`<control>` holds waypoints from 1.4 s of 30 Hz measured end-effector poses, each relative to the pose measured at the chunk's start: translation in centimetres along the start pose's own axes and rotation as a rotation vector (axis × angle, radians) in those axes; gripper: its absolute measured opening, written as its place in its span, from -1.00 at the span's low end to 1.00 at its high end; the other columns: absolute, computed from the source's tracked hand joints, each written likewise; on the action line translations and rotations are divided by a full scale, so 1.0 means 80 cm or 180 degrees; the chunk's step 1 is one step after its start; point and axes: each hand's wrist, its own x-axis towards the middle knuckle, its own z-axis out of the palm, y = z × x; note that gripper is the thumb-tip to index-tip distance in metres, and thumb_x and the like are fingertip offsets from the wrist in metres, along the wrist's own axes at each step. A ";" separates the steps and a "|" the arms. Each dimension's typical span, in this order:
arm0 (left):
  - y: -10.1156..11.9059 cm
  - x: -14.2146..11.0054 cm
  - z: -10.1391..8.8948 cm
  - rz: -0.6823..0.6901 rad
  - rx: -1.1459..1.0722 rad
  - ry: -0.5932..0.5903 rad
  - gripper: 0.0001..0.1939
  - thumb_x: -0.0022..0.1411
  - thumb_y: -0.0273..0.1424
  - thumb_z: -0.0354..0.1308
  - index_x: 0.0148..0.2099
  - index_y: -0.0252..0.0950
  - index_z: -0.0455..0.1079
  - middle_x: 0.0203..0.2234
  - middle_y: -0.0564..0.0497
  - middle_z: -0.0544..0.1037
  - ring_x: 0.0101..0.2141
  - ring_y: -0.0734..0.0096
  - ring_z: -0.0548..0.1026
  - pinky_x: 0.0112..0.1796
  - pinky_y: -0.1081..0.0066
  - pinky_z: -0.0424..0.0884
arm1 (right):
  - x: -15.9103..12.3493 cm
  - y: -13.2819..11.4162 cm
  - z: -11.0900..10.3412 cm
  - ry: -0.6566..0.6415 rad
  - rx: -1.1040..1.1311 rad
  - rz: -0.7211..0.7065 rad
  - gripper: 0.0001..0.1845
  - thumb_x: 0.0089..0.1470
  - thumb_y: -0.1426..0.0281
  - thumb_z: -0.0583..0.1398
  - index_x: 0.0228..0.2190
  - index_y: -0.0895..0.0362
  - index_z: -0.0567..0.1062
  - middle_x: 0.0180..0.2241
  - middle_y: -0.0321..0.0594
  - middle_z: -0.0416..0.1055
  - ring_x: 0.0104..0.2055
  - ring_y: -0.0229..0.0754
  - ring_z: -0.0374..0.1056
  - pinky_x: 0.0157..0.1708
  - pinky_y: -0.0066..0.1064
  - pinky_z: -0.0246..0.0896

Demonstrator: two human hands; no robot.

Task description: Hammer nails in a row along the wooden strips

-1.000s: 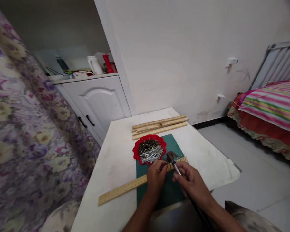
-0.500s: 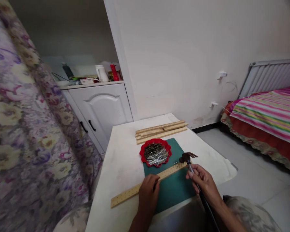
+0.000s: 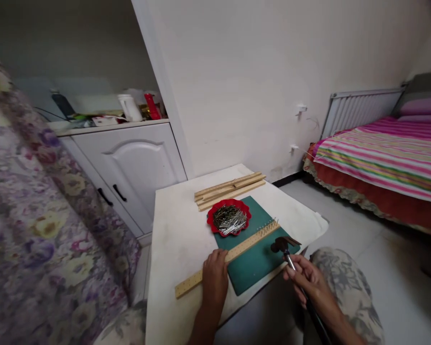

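Note:
My left hand point(image 3: 215, 275) is wrapped over a long wooden strip point(image 3: 242, 247) dotted with small holes or marks. Several nails point(image 3: 267, 227) stand up from the strip's far right end. In my right hand point(image 3: 307, 280) is a claw hammer point(image 3: 283, 244), gripped on its handle close below the head, clear of the strip near the table's right front edge. Under the strip lies a green mat point(image 3: 253, 273). A red scalloped bowl point(image 3: 210, 220) full of loose nails point(image 3: 232, 219) sits on the mat's far left part.
Several wooden strips point(image 3: 232, 189) lie at the back of the white table point(image 3: 177, 230). A white cabinet point(image 3: 136, 163) and flowered curtain point(image 3: 57, 225) are on the left. My knee point(image 3: 345, 282) is right of the table, and a bed point(image 3: 373, 158) stands beyond.
My left hand has moved left along the strip, away from the nails. My right hand has drawn the hammer right and back from the strip, uncovering the nailed end. The view has turned right.

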 end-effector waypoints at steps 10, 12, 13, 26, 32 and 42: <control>-0.025 -0.029 -0.020 0.0046 -0.0099 -0.0204 -0.73 0.21 -0.49 -0.06 -0.08 -0.27 0.37 -0.16 -0.09 0.45 -0.15 0.23 0.40 -0.16 0.25 0.32 | -0.032 0.031 0.003 -0.0058 -0.0155 0.0151 -0.62 0.00 0.09 0.21 -0.31 0.13 0.34 -0.54 -0.39 0.37 -0.84 -0.58 -0.02 -0.86 -0.69 -0.18; -0.030 -0.031 -0.021 0.0077 -0.0136 -0.0163 -0.73 0.21 -0.47 -0.04 -0.07 -0.27 0.37 -0.14 -0.10 0.45 -0.14 0.22 0.40 -0.14 0.24 0.32 | -0.029 0.035 0.007 -0.0107 -0.0191 0.0212 -0.58 -0.04 0.04 0.21 -0.34 0.14 0.33 -0.55 -0.40 0.36 -0.85 -0.58 -0.02 -0.87 -0.69 -0.18; -0.032 -0.031 -0.021 0.0090 -0.0140 -0.0117 -0.73 0.20 -0.46 -0.03 -0.06 -0.27 0.37 -0.13 -0.10 0.45 -0.12 0.21 0.40 -0.13 0.22 0.32 | -0.026 0.037 0.009 -0.0126 -0.0210 0.0238 -0.56 -0.05 0.02 0.21 -0.36 0.14 0.33 -0.56 -0.41 0.36 -0.86 -0.57 -0.03 -0.88 -0.68 -0.18; 0.007 0.058 -0.050 0.0110 -0.0183 0.0037 -0.78 0.24 -0.44 -0.07 -0.15 -0.25 0.38 -0.25 -0.04 0.47 -0.20 0.33 0.39 -0.18 0.36 0.31 | -0.001 0.049 0.003 -0.0503 -0.0390 0.0763 -0.49 -0.07 -0.07 0.14 -0.41 0.15 0.31 -0.64 -0.37 0.38 -0.84 -0.55 -0.08 -0.84 -0.65 -0.26; 0.016 0.129 -0.030 -0.0085 0.0420 -0.0685 -0.88 0.18 -0.45 0.05 -0.29 -0.24 0.42 -0.31 0.00 0.48 -0.24 0.40 0.40 -0.28 0.48 0.24 | 0.006 0.054 0.000 -0.0639 -0.0390 0.1121 -0.36 -0.17 -0.16 0.15 -0.32 0.16 0.31 -0.73 -0.38 0.35 -0.83 -0.49 -0.10 -0.81 -0.62 -0.34; 0.003 0.165 -0.016 0.0105 0.0891 -0.1425 -0.89 0.16 -0.37 0.10 -0.28 -0.21 0.45 -0.29 0.03 0.52 -0.28 0.37 0.46 -0.36 0.47 0.22 | 0.008 0.018 0.021 -0.0272 -0.0262 0.1341 -0.34 -0.27 -0.16 0.21 -0.38 0.17 0.36 -0.76 -0.46 0.23 -0.83 -0.52 -0.14 -0.82 -0.62 -0.37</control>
